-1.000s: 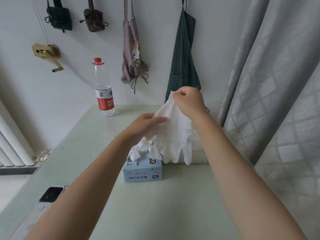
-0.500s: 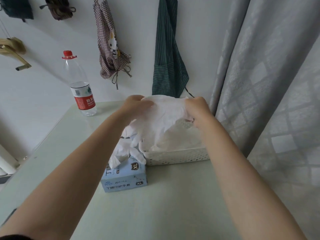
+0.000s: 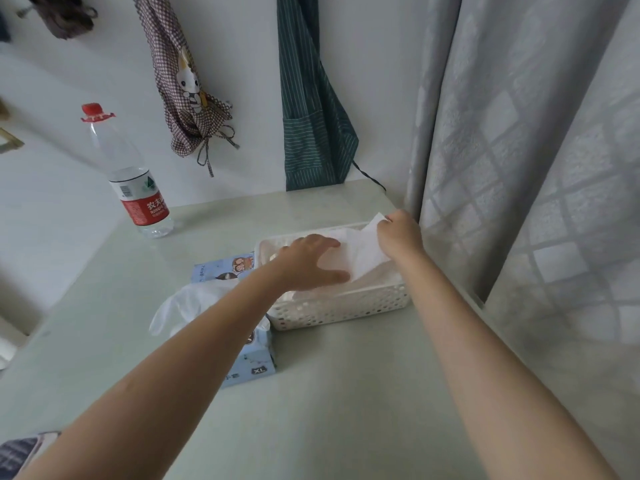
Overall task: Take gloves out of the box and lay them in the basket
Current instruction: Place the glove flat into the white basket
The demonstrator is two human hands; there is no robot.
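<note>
We are at a pale green table (image 3: 346, 393) pushed into a corner, with a white wall behind and a grey patterned curtain (image 3: 519, 168) hanging down its right side. On the far half sits the white perforated basket (image 3: 346, 308), touching the blue glove box (image 3: 256, 365) on its left. In the basket lies the white glove (image 3: 367, 252) we are placing: our left hand (image 3: 308, 268) rests flat on it with fingers spread, while our right hand (image 3: 400, 233) pinches its cuff at the far right rim, lifted slightly. We judge this glove nearly laid, needing only a release and perhaps a smoothing; more white material seems to lie beneath it, though we cannot tell how many pieces. Another glove (image 3: 187, 306) spills from the box opening, ready for the next pull, so work remains. Further off, a water bottle (image 3: 138, 188) stands well left, and a checked apron (image 3: 183, 98) and a striped green apron (image 3: 311, 126) hang on the wall; none blocks our way, though the curtain is close to the right hand.
</note>
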